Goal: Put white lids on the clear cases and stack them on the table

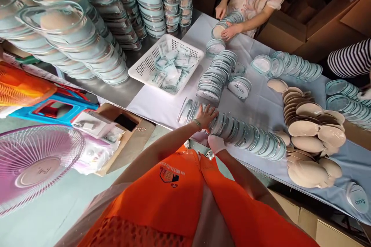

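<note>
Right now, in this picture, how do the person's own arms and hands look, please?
The left hand is ungloved, with a greenish bracelet at the wrist; the left forearm is bare, below a pale sleeve. The right hand appears to wear a white glove, ending near the wrist; the right forearm looks bare.

The word "beauty", led by a flourished letter that looks like an S, stands in dark script on the upright face of a round case (240,88) lying near the table's middle, on the end of the neighbouring stack of cases (209,95), and, at a slant, on a lone white case (358,197) at the table's right corner. The same brand shows on some packets (173,72) inside the white basket (145,60). Marks on the row of cases (251,139), the orange vest's (130,197) chest emblem and the fan's hub (39,172) are too small to read.
</note>
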Motion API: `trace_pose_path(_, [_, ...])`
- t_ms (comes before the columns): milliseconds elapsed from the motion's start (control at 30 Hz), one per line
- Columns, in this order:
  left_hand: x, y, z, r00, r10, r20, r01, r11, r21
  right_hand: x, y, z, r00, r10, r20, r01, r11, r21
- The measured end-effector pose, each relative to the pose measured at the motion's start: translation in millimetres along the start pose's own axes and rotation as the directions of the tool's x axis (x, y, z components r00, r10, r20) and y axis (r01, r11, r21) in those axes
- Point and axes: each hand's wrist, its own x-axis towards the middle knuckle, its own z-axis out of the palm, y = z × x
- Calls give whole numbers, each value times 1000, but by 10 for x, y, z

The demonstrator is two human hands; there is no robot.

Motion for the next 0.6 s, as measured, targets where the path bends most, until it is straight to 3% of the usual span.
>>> trace_pose_path(100, [-95, -167, -104, 998, 23, -59, -25, 999, -45, -23, 156, -103, 1000, 8, -15, -8, 999, 49])
trace_pose_path(167, [-181, -332, -156, 995, -15, -94, 10, 998, -59, 66, 390, -414, 996, -31, -80, 39, 994, 99])
trace_pose_path(267, [-280, -522, -143, 996, -75, -50, 74, 997, -32, 370, 692, -1010, 960, -88, -267, 120, 987, 106])
trace_pose_path(400, [-291, -552, -31, 994, -105, -33, 105, 995, -3, 885, 769, -1571, 957, -255, -139, 260, 966, 16])
trace_pose_path(500, [-257, -526, 8, 992, -116, -51, 115, 993, -23, 1142, 697, -1732, 967, -253, -19, 252, 966, -59])
trace_pose_path(600, [-233, -546, 13, 992, -114, -54, 112, 993, -42, 1246, 614, -1815, 974, -224, 22, 224, 961, -162])
